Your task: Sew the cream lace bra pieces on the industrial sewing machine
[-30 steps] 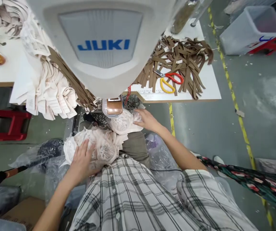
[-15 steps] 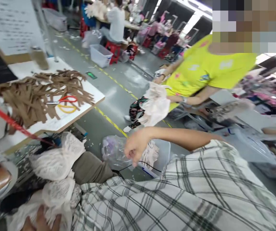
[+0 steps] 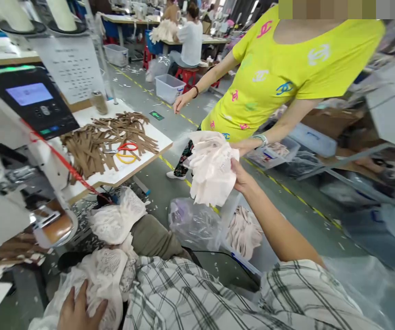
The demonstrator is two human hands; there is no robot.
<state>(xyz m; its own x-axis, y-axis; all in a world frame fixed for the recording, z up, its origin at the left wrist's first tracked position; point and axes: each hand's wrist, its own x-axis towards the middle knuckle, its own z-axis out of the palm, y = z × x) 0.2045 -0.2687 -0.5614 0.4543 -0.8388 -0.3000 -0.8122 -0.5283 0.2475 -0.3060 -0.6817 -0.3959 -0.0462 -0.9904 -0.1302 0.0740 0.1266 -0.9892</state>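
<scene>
My right hand point(image 3: 240, 177) is closed on the edge of a bundle of pale pink fabric pieces point(image 3: 209, 172), held out in front of me. A co-worker's hand point(image 3: 242, 146) also touches that bundle at its upper right edge. Low on the left, my left hand point(image 3: 82, 308) lies with fingers spread on white lace fabric point(image 3: 106, 270). More of the lace, shaped like bra cups point(image 3: 116, 222), drapes over my knee. Under the bundle, a clear plastic bin point(image 3: 269, 250) contains similar pale pieces point(image 3: 243, 231).
A sewing machine point(image 3: 51, 224) with a control panel point(image 3: 28, 98) stands at left. Brown strips point(image 3: 90, 146), red-handled scissors point(image 3: 126, 146) and a yellow-handled pair point(image 3: 125, 158) lie on the white table point(image 3: 161, 144). A person in a yellow shirt point(image 3: 273, 78) stands opposite. A plastic bag point(image 3: 193, 217) sits on the floor.
My right hand has reached forward and taken hold of the fabric bundle the co-worker was holding. The co-worker has come closer, and one of their hands is off the bundle. My view has turned.
</scene>
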